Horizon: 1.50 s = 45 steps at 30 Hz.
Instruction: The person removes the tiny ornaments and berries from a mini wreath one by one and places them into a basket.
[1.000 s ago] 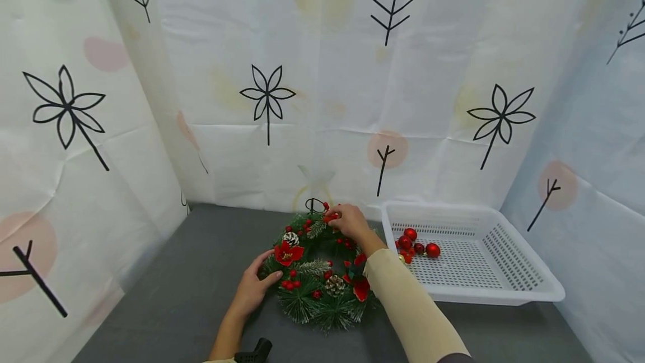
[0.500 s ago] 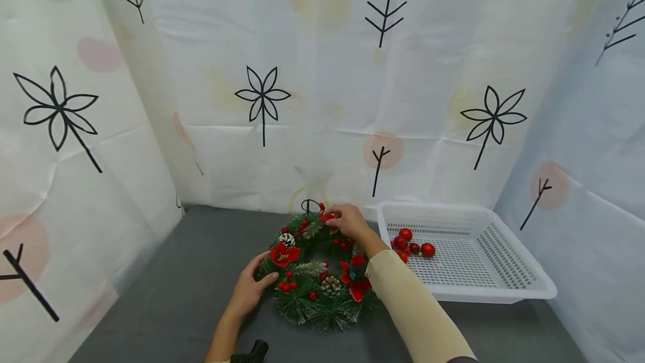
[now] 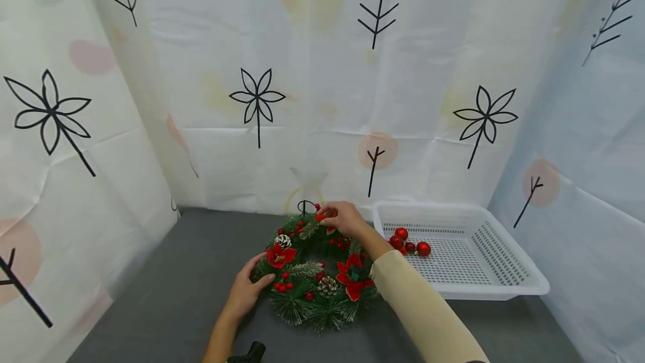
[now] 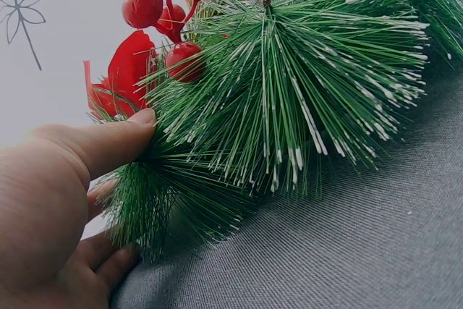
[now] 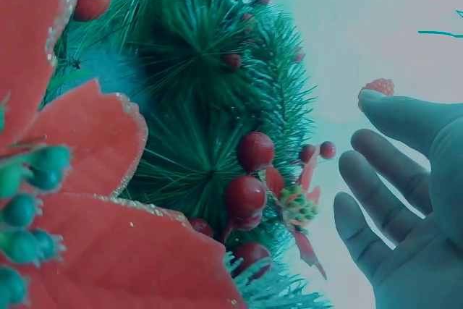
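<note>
A green Christmas wreath (image 3: 305, 308) with frosted pine tips, red berries, pinecones and red poinsettias lies on the dark table. My left hand (image 3: 245, 293) grips its left side; in the left wrist view the thumb lies over the pine needles, with the other fingers lower down at the table cloth. At the wreath's upper right, my right hand (image 3: 346, 219) reaches in near a small red flower (image 3: 321, 217). The right wrist view shows a bumpy red berry (image 5: 379, 87) pinched at the thumb tip, the other fingers loosely spread. The index finger is mostly hidden there.
A white perforated plastic basket (image 3: 504, 290) stands to the right, with several red baubles (image 3: 423, 249) at its left end. A black wire loop (image 3: 304, 206) sticks up behind the wreath. Patterned white cloth (image 3: 312, 99) hangs round the back and sides.
The head view has turned a little, so everything sits further left. The right sleeve has shifted slightly off the right-hand poinsettia, showing more of it. Both hands keep their places on the wreath.
</note>
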{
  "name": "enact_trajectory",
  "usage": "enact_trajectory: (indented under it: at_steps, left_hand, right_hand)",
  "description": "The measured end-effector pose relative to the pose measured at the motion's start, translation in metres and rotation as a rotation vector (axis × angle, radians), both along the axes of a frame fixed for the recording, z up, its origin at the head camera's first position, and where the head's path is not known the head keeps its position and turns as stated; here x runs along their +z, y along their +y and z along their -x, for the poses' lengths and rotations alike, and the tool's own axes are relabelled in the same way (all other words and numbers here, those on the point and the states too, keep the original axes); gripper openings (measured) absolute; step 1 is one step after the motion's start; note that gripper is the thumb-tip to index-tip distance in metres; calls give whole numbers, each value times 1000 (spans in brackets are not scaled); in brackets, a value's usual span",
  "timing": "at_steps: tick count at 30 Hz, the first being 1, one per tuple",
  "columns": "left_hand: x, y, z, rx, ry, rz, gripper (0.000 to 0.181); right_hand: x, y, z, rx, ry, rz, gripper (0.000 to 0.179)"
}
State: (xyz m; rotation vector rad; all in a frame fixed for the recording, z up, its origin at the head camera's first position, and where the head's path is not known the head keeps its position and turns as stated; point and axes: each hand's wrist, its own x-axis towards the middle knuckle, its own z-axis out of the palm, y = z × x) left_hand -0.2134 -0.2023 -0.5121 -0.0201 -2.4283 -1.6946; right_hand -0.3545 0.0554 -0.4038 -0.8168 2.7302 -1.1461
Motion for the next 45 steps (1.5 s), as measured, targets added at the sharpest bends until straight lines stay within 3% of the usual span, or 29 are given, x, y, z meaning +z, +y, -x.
enact_trajectory:
  at_steps: [3, 7, 11, 18, 29, 37, 45]
  left_hand:
    - [-13, -4, 5, 8, -1, -17, 61]
    - [-17, -7, 3, 23, -1, -4, 61]
    - [-17, -8, 4, 32, -9, -6, 62]
    - [-17, -9, 5, 23, -23, 0, 63]
    - [-15, -7, 5, 27, -25, 11, 63]
    - [-14, -3, 6, 14, -16, -2, 63]
    - [-14, -1, 7, 18, -19, -4, 63]
  right_hand:
    - [2, 2, -4, -4, 15, -12, 18]
    - [2, 5, -9, -7, -9, -1, 16]
    - [3, 8, -13, 1, -21, 34, 14]
    - [9, 21, -21, 54, 36, 77, 14]
    - [21, 45, -29, 43, 57, 35, 17]
    - [25, 70, -32, 23, 68, 50, 17]
    - [20, 94, -23, -62, 73, 61, 16]
